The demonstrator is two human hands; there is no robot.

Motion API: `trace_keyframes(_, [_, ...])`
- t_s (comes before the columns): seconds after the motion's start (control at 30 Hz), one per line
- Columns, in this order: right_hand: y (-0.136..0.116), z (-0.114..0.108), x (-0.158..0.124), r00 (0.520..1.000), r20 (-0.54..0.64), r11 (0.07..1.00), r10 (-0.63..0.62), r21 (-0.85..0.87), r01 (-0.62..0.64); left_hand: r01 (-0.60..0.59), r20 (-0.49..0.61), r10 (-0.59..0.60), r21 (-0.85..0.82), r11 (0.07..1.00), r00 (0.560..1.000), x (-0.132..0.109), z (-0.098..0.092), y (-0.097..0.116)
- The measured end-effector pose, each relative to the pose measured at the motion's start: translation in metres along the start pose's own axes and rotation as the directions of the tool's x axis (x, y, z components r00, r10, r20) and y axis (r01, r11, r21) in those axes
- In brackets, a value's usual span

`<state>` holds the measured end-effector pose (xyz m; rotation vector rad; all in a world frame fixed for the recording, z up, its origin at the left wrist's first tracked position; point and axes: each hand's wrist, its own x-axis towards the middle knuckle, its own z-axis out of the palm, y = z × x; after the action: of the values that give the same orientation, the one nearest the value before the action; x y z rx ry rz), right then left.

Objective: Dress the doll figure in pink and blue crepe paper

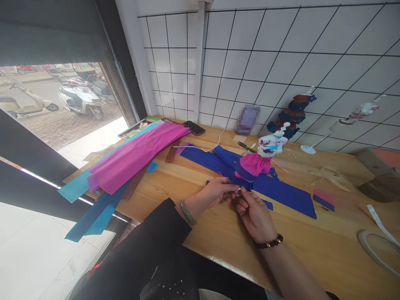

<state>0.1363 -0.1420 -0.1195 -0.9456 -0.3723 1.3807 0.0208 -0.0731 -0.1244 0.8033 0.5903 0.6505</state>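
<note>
At the table's front, my left hand [217, 192], with a green bangle on its wrist, is closed in a pinch. Close beside it my right hand [256, 214], wearing a beaded bracelet, pinches too. Between the fingertips is a gathered piece of dark blue crepe paper [246, 183], with a tiny white bit showing. Just behind stands a white, paint-splashed figure [271, 146] with a twisted tip and a ruffled pink paper skirt [254, 163]. Long dark blue crepe strips [286, 196] lie flat under and around it. The figure's lower part is hidden by paper and hands.
Pink paper sheets [137, 154] and teal strips [93, 223] overhang the table's left edge. A phone [194, 128], a white cable [200, 148] and a pen [246, 146] lie at the back. A tape roll [376, 250] sits at right. Ruffled blue-brown paper [292, 114] stands near the tiled wall.
</note>
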Motion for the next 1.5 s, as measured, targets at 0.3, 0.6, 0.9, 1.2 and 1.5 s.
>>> trace_keyframes(0.3, [0.000, 0.004, 0.000, 0.999, -0.022, 0.999, -0.033, -0.025, 0.032, 0.008, 0.000, -0.008, 0.022, 1.000, 1.000, -0.004, 0.005, 0.005])
trace_keyframes(0.6, [-0.006, 0.000, -0.003, 1.000, -0.028, 1.000, -0.011, -0.026, 0.010, -0.009, -0.024, 0.009, 0.005, 1.000, 1.000, 0.001, 0.004, 0.002])
trace_keyframes(0.9, [-0.012, -0.008, -0.004, 0.998, -0.045, 0.999, 0.046, 0.010, -0.045, -0.013, -0.048, 0.013, 0.008, 1.000, 0.999, -0.002, 0.007, 0.004])
trace_keyframes(1.2, [-0.007, -0.006, -0.001, 0.999, 0.034, 0.999, 0.031, -0.026, -0.030, -0.005, -0.053, 0.006, 0.013, 1.000, 0.999, -0.002, 0.008, 0.004])
trace_keyframes(1.5, [-0.004, -0.007, 0.003, 0.999, 0.049, 1.000, 0.011, -0.023, -0.010, -0.001, -0.007, 0.001, 0.040, 0.999, 1.000, -0.005, 0.015, 0.005])
